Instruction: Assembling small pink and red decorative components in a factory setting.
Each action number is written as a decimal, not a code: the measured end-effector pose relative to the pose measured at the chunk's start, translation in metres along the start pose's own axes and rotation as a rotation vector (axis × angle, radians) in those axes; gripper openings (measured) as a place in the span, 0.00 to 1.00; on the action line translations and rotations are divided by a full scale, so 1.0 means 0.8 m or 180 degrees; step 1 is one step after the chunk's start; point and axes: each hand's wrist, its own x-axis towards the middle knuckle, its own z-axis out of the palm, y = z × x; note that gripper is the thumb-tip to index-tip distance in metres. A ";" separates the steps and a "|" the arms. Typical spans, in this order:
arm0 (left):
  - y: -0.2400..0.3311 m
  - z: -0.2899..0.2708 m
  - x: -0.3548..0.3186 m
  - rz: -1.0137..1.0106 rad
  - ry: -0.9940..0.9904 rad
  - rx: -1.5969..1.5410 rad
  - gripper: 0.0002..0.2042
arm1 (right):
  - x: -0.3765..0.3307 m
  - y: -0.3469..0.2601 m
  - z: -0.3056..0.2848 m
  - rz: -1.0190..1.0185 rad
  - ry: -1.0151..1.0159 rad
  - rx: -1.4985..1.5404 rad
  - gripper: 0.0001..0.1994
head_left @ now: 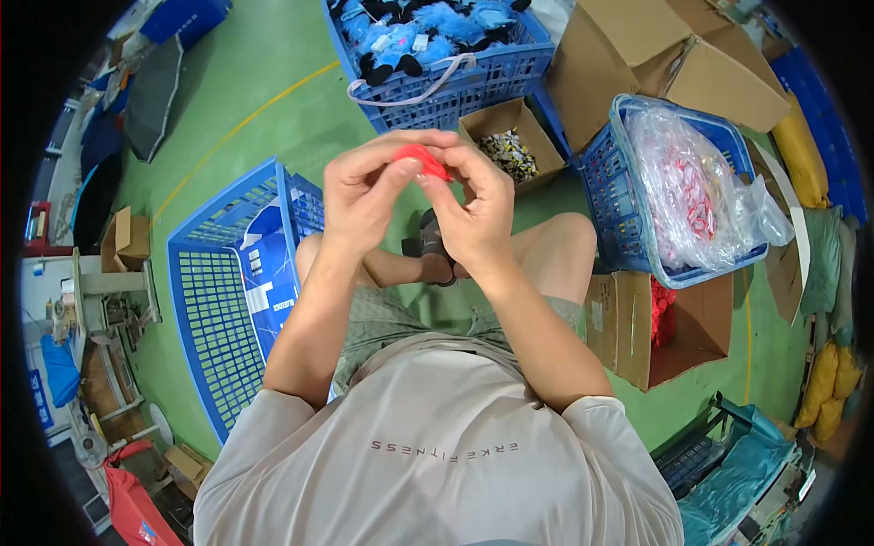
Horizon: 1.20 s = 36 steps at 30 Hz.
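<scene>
A small piece of soft red fabric is pinched between my two hands, out in front of my knees. My left hand grips its left side with thumb and fingers. On the other side, the thumb and fingers of my right hand close on the same red piece. The fingertips of both hands nearly meet, and part of the fabric is hidden behind them. Just beyond my right hand stands a small cardboard box holding many small yellow, black and white pieces.
Ahead is a blue basket of fluffy blue and black items. A blue crate stands left. At right, a blue basket with clear plastic bags sits above a cardboard box with red material. Large cartons stand behind.
</scene>
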 end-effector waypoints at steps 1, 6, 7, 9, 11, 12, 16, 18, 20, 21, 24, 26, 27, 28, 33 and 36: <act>-0.004 0.001 -0.003 0.0004 0.0009 0.0007 0.10 | 0.000 0.002 0.001 -0.0002 -0.0009 0.0007 0.06; -0.036 0.006 -0.027 -0.0313 0.0916 -0.0801 0.09 | 0.001 0.013 0.003 -0.0082 -0.0280 -0.0547 0.03; -0.034 0.008 -0.028 -0.0392 0.0979 -0.0892 0.09 | 0.001 0.010 0.003 -0.0053 -0.0278 -0.0547 0.02; -0.028 0.012 -0.028 -0.0547 0.1096 -0.1076 0.09 | 0.003 0.004 0.004 0.0001 -0.0269 -0.0551 0.02; -0.027 0.011 -0.030 -0.0617 0.1159 -0.1173 0.09 | 0.006 -0.004 0.006 0.0022 -0.0273 -0.0555 0.01; -0.029 0.009 -0.033 -0.0678 0.1221 -0.1391 0.09 | 0.009 -0.009 0.007 0.0055 -0.0338 -0.0559 0.01; -0.034 0.007 -0.038 -0.0881 0.1381 -0.2059 0.10 | 0.012 -0.016 0.007 0.0167 -0.0513 -0.0590 0.02; -0.030 0.012 -0.031 -0.0912 0.1402 -0.1945 0.09 | 0.009 -0.004 0.003 0.0212 -0.0518 -0.0497 0.03; -0.025 0.016 -0.023 -0.0938 0.1424 -0.1824 0.07 | 0.008 0.004 -0.001 0.0253 -0.0523 -0.0398 0.04; -0.019 0.017 -0.021 -0.0958 0.1426 -0.1836 0.07 | 0.004 0.000 -0.003 0.0272 -0.0519 -0.0411 0.04; 0.005 0.007 0.005 0.0061 0.0380 -0.0087 0.05 | -0.001 -0.018 -0.005 0.0764 -0.0496 -0.0076 0.04; 0.010 0.007 0.010 0.0406 0.0013 0.0494 0.04 | -0.003 -0.018 -0.007 0.0915 -0.0478 0.0036 0.04; 0.012 0.010 0.010 0.0317 -0.0026 0.0688 0.04 | -0.007 -0.013 -0.008 0.0926 -0.0453 0.0010 0.04; 0.013 0.011 0.011 0.0232 -0.0064 0.0891 0.03 | -0.011 -0.005 -0.007 0.0931 -0.0431 -0.0008 0.05; 0.007 0.008 0.006 -0.0022 -0.0048 0.1170 0.03 | -0.014 0.002 -0.011 0.1028 -0.0547 -0.0235 0.06; 0.007 -0.002 0.001 -0.0105 0.0055 0.1041 0.04 | -0.007 -0.008 -0.010 0.1110 -0.0718 -0.0430 0.06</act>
